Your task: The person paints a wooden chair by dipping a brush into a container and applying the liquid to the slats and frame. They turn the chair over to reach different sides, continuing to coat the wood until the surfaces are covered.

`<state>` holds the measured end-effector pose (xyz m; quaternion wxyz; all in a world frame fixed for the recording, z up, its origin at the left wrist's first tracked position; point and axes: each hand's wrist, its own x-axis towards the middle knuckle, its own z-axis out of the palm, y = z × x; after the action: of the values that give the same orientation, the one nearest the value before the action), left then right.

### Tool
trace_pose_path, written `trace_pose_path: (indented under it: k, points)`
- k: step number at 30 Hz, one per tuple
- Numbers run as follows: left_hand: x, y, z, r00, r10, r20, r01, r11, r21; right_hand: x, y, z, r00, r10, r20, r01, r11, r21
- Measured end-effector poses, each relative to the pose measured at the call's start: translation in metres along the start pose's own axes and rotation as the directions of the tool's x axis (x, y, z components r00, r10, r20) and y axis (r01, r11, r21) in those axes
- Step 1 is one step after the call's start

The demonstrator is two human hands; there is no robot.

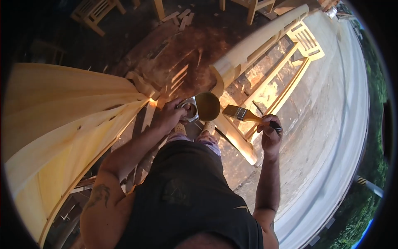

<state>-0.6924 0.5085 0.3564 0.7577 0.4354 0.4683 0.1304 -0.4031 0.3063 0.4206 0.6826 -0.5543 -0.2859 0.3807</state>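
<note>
My left hand (172, 114) is closed on the handle of a metal mug (190, 108), whose round mouth faces up with brownish-yellow liquid (208, 106) inside. To its right, my right hand (271, 132) grips a flat paintbrush (250, 116) by its wooden handle. The dark bristles point left toward the mug and stay apart from its rim. A dark tip of the handle shows by my fingers. Left of my left hand rises a large panel of pale wood (74, 91).
A long wooden frame with slatted end (306, 39) lies to the right, its near leg (244, 147) close to my feet. Wooden chairs (97, 14) stand at the back, near several wood offcuts (182, 18). Concrete ground (327, 112) stretches along the right.
</note>
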Motion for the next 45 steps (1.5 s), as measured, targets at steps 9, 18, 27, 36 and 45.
trace_pose_path:
  k: [9,18,27,36,45]
  points:
    - [0.018,-0.043,0.001,0.992,-0.077,-0.096,0.079,0.997,0.014,0.007,0.103,-0.06,0.881,0.289,-0.375,-0.104,0.89,0.443]
    - [0.022,-0.055,0.007,0.979,-0.124,-0.163,0.149,0.978,0.15,0.033,0.325,-0.092,0.675,0.523,-0.52,-0.242,0.823,0.514]
    - [0.018,-0.062,0.0,0.956,-0.163,-0.243,0.208,0.962,0.175,0.096,0.412,-0.094,0.543,0.65,-0.531,-0.566,0.751,0.34]
    - [0.015,-0.082,-0.015,0.945,-0.167,-0.282,0.21,0.969,0.131,0.121,0.414,-0.073,0.615,0.636,-0.466,-0.625,0.754,0.203]
    - [0.023,-0.077,0.0,0.944,-0.179,-0.276,0.217,0.97,0.112,0.079,0.35,-0.109,0.572,0.601,-0.559,-0.573,0.78,0.251]
